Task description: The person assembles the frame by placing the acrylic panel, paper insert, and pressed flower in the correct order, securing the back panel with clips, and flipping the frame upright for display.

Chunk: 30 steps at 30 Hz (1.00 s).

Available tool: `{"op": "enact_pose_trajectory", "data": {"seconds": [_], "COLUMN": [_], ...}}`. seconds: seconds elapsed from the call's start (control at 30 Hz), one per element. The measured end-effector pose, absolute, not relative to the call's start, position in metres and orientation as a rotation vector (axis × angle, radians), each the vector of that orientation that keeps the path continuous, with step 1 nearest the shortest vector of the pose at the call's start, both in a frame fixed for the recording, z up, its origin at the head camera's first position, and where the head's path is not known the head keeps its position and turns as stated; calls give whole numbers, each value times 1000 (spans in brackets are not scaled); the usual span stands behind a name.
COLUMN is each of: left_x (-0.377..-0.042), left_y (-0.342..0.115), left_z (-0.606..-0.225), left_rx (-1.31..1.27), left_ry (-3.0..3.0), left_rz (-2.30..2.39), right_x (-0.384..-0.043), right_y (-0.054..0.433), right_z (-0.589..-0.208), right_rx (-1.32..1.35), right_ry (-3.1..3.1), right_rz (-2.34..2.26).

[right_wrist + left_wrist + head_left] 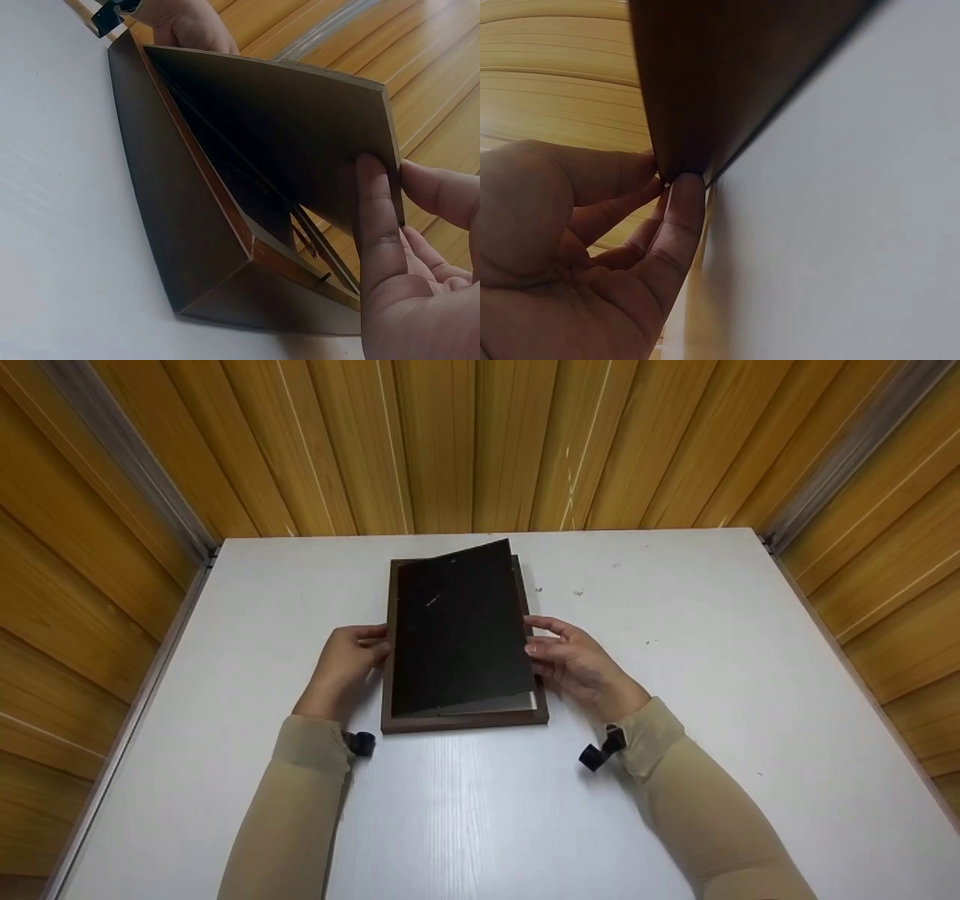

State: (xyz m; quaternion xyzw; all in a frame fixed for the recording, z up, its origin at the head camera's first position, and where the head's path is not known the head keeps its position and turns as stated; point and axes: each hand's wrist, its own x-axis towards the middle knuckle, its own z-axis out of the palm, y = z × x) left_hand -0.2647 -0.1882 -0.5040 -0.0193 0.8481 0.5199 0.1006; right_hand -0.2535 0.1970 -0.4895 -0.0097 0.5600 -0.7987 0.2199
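A brown picture frame (465, 724) lies face down on the white table. Its black backing board (459, 641) is tilted, with the right side raised and the left side low in the frame. My right hand (583, 666) pinches the board's raised right edge between thumb and fingers, as the right wrist view shows of the board (300, 120). At the frame's left side, my left hand (345, 664) grips the edge with its fingertips, close to the tabletop in the left wrist view. The frame's inside (225, 161) shows dark under the board.
The white table (450, 825) runs out around the frame on every side. Wood-patterned panels (435, 442) stand behind it and to both sides. A small black device (360, 743) sits at my left wrist, another black device (596, 751) at my right.
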Motion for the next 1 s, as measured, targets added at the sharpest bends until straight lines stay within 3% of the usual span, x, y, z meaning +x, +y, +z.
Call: {"op": "enact_pose_trajectory", "data": {"seconds": [1.0], "left_x": [-262], "left_y": [-184], "left_z": [-497], "left_rx": [-23], "left_ry": [2488], "left_rz": [1490], "right_x": [-262], "right_y": [207], "right_z": [-497], "right_rx": [-153], "right_ry": [2309], "right_rz": [-1623]}}
